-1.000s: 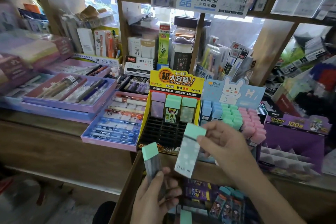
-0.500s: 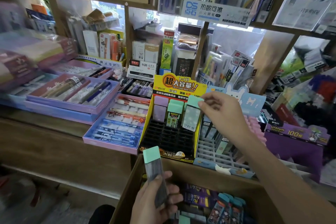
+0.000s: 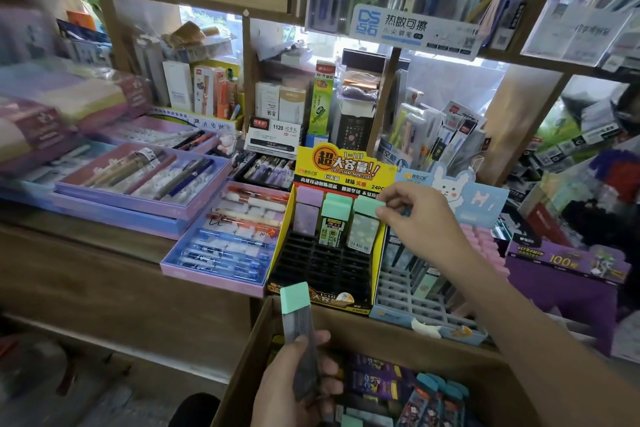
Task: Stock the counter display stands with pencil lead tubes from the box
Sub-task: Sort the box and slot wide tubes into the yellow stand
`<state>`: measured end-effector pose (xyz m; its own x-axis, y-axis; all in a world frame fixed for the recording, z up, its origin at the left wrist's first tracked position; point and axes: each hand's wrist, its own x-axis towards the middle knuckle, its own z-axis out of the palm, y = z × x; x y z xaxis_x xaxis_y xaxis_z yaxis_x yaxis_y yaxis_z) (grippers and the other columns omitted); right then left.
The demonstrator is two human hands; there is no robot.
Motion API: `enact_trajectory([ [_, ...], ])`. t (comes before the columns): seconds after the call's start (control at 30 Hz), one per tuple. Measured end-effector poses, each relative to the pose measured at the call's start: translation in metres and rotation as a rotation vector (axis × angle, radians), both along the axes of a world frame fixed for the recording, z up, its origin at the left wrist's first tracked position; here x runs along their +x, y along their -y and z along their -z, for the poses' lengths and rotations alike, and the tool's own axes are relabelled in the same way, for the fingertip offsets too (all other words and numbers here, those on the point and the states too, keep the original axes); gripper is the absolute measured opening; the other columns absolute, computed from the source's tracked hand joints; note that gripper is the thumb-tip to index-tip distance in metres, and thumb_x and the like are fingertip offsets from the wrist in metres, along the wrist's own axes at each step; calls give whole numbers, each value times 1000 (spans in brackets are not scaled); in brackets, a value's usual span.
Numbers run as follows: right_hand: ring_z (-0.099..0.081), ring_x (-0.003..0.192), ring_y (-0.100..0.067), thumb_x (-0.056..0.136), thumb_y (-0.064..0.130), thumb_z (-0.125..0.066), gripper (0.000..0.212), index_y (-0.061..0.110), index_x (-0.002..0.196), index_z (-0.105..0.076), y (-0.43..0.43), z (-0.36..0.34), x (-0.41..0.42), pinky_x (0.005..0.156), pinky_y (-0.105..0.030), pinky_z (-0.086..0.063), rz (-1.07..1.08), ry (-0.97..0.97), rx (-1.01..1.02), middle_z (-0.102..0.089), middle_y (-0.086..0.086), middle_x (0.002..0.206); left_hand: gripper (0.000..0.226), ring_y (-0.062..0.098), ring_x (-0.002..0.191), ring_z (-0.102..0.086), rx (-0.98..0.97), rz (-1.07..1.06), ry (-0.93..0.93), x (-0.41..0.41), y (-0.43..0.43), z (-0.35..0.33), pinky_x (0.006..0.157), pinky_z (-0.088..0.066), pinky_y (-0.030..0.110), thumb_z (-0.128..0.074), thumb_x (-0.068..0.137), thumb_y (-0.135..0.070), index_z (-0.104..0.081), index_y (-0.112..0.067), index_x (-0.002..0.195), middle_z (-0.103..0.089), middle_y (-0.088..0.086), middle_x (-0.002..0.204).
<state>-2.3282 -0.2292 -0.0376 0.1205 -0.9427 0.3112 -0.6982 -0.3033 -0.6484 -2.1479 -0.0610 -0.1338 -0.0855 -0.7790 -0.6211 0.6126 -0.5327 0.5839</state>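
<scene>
- At the centre of the frame, a yellow display stand (image 3: 343,166) sits on a wooden counter (image 3: 104,270), its black slotted tray mostly unfilled.
- Three pencil lead tubes stand side by side in its back row: a purple tube (image 3: 306,217) on the left, a green-capped tube (image 3: 333,222) in the middle, and a pale patterned tube (image 3: 363,236) with a mint cap on the right.
- Reaching in from the lower right, the right hand (image 3: 412,215) pinches the mint cap of that pale patterned tube between thumb and fingertips.
- Lower centre, the left hand (image 3: 294,381) is wrapped round a grey see-through tube (image 3: 298,326) with a mint cap, held nearly upright over the near left edge of the box.
- A brown cardboard box (image 3: 249,350) fills the bottom right of the frame; inside are more tubes with teal caps and some purple packs.
- Just right of the yellow stand is a light blue display stand (image 3: 426,291) with a rabbit picture on its header; many of its grid slots show bare.
- Further right stands a purple display stand (image 3: 561,267).
- Left of the yellow stand, lilac trays of pens (image 3: 221,239) lie on the counter.
</scene>
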Motion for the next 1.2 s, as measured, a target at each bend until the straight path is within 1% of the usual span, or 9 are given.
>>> enact_trajectory([
  [0.17,-65,83,-14,91,12,-74,14,25,91,-69,1,-1,-2,70,-15,-45,-7,-24,6,-69,2,88,47,26,48,-50,0,-5,-39,-2,2,-2,47,-34,25,-34,104,-36,-64,0,109,-57,16,59],
  [0.33,-62,77,-12,91,10,-75,8,16,96,-73,1,1,0,64,-2,-40,7,-21,-53,-70,-2,85,51,26,46,-49,2,-40,-69,-4,1,-1,39,-35,24,-36,102,-39,-65,2,110,-55,16,60],
  [0.5,-65,81,-11,91,12,-74,9,19,96,-72,2,-1,0,63,-2,-39,20,-42,-19,-71,1,86,52,26,46,-48,18,-45,-98,-2,1,-1,36,-36,24,-37,102,-40,-65,2,110,-55,17,60],
  [0.67,-68,82,-13,90,13,-76,7,18,95,-75,1,-2,0,69,-12,-45,14,-88,-16,-72,4,81,54,27,50,-47,32,-21,-104,-2,3,-4,38,-37,24,-33,103,-41,-64,3,109,-55,18,60],
  [0.77,-65,87,-19,90,18,-77,8,18,98,-77,2,1,2,89,-34,-52,4,-177,-33,-72,2,86,58,27,51,-48,35,-3,-116,0,5,-6,40,-38,24,-31,103,-43,-63,5,108,-54,19,61],
  [0.87,-55,107,-25,95,29,-71,15,22,106,-78,4,6,5,98,-39,-36,48,-462,-145,-69,0,102,60,28,52,-47,34,12,-119,3,5,-8,45,-36,25,-30,102,-43,-64,6,106,-54,20,62],
  [1.03,-44,110,-24,99,34,-64,24,24,117,-75,0,7,7,94,-38,-27,38,-673,-232,-58,1,105,54,27,57,-44,40,-30,-148,0,4,-8,55,-28,31,-33,102,-38,-65,6,104,-52,18,61],
  [1.1,-46,113,-22,97,31,-66,34,25,131,-68,-5,7,5,98,-37,-27,16,-597,-203,-57,2,110,52,28,59,-44,40,-54,-154,-2,5,-8,57,-28,33,-34,103,-37,-65,5,104,-51,18,60],
  [1.2,-54,99,-6,93,19,-72,33,24,126,-70,-32,7,-2,96,-23,-39,-23,-116,-170,-61,11,101,47,29,61,-45,64,-99,-159,-5,9,-6,58,-31,35,-36,104,-35,-64,3,104,-51,17,61],
])
